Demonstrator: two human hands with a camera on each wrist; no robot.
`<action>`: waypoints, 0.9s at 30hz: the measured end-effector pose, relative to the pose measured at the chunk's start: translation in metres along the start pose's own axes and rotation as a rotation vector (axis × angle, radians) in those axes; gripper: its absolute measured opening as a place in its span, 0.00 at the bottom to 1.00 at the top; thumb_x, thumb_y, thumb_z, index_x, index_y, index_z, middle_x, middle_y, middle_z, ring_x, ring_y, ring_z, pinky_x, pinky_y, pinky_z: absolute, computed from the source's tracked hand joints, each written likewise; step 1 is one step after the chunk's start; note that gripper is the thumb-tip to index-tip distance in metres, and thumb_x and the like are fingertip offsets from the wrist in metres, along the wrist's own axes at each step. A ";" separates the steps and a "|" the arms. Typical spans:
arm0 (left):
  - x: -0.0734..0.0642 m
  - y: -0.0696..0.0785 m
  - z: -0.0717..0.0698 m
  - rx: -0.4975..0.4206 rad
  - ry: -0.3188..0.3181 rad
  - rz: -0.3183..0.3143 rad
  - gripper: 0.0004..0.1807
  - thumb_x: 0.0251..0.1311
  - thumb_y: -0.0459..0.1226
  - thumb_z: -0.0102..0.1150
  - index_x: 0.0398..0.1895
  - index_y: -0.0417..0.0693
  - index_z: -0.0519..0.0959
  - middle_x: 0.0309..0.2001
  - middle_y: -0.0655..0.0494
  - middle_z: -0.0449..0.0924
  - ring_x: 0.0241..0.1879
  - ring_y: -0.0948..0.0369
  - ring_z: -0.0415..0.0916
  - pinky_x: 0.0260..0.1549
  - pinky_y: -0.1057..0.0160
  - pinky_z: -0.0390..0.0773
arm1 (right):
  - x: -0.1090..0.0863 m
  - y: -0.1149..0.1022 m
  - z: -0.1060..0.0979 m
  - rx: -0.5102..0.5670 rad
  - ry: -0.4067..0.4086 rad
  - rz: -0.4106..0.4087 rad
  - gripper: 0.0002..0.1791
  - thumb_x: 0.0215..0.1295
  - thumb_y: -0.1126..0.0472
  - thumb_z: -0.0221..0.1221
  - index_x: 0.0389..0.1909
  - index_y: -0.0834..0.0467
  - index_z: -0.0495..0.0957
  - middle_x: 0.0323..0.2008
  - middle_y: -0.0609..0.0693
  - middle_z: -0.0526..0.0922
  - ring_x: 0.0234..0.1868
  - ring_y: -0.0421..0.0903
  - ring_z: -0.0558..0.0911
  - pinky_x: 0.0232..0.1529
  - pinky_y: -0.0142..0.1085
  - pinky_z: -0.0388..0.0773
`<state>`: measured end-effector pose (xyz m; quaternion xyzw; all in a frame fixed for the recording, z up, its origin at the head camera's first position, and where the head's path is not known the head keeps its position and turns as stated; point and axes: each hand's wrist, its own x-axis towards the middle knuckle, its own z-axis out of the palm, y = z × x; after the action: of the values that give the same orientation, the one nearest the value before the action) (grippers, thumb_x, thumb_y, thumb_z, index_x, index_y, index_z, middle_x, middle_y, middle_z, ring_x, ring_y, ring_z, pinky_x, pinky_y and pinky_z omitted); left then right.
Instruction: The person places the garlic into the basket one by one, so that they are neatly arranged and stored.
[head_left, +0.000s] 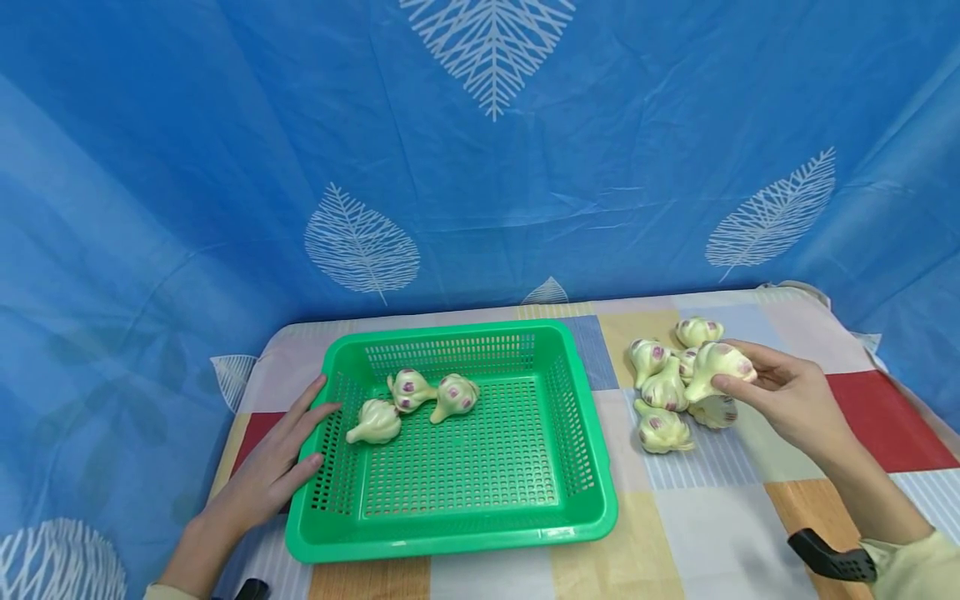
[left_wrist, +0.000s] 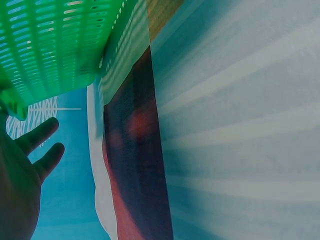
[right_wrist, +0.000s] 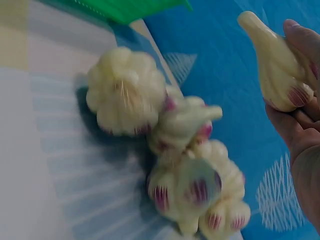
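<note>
My right hand (head_left: 793, 398) grips a garlic bulb (head_left: 717, 367), raised over a pile of several more garlic bulbs (head_left: 664, 385) at the right of the table. In the right wrist view the held bulb (right_wrist: 280, 65) sits between thumb and fingers, its stem pointing up and left, apart from the bulbs below (right_wrist: 127, 92). On the left, my left hand (head_left: 266, 471) rests with spread fingers on the left rim of a green plastic basket (head_left: 450, 546). Three garlic bulbs (head_left: 411, 390) lie inside, toward its back left.
A patchwork-patterned cloth (head_left: 675, 533) covers the table. Blue curtain fabric (head_left: 525, 200) with white leaf prints hangs close behind the table and at both sides. A strip of cloth-covered table separates the basket from the garlic pile.
</note>
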<state>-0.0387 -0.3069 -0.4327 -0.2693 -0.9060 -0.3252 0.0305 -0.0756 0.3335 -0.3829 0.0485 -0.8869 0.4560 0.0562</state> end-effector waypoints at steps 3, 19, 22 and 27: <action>0.000 0.001 0.000 0.005 -0.002 -0.002 0.37 0.61 0.34 0.60 0.75 0.49 0.64 0.81 0.50 0.42 0.76 0.56 0.49 0.65 0.74 0.50 | 0.007 -0.015 0.010 0.019 -0.061 -0.041 0.29 0.65 0.64 0.68 0.66 0.65 0.75 0.52 0.28 0.77 0.44 0.28 0.80 0.38 0.22 0.76; 0.000 -0.001 -0.001 0.018 -0.005 -0.010 0.39 0.60 0.34 0.61 0.76 0.52 0.63 0.81 0.52 0.42 0.77 0.55 0.49 0.65 0.72 0.51 | 0.045 -0.078 0.069 0.138 -0.384 -0.178 0.27 0.63 0.62 0.69 0.64 0.61 0.77 0.52 0.54 0.84 0.25 0.42 0.79 0.23 0.36 0.75; 0.000 -0.001 -0.002 0.020 -0.008 -0.016 0.38 0.60 0.34 0.61 0.76 0.52 0.63 0.81 0.52 0.42 0.77 0.55 0.48 0.66 0.71 0.50 | 0.051 -0.088 0.081 0.132 -0.440 -0.167 0.28 0.62 0.58 0.71 0.64 0.58 0.78 0.48 0.52 0.85 0.33 0.45 0.83 0.29 0.36 0.78; 0.000 0.000 -0.002 0.023 -0.010 -0.017 0.38 0.60 0.34 0.60 0.76 0.52 0.63 0.81 0.52 0.41 0.77 0.55 0.47 0.66 0.70 0.50 | 0.063 -0.100 0.105 0.105 -0.556 -0.205 0.26 0.62 0.54 0.71 0.60 0.55 0.81 0.38 0.46 0.87 0.32 0.45 0.81 0.30 0.36 0.77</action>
<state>-0.0391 -0.3081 -0.4311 -0.2626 -0.9121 -0.3136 0.0265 -0.1304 0.1875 -0.3541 0.2634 -0.8341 0.4623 -0.1456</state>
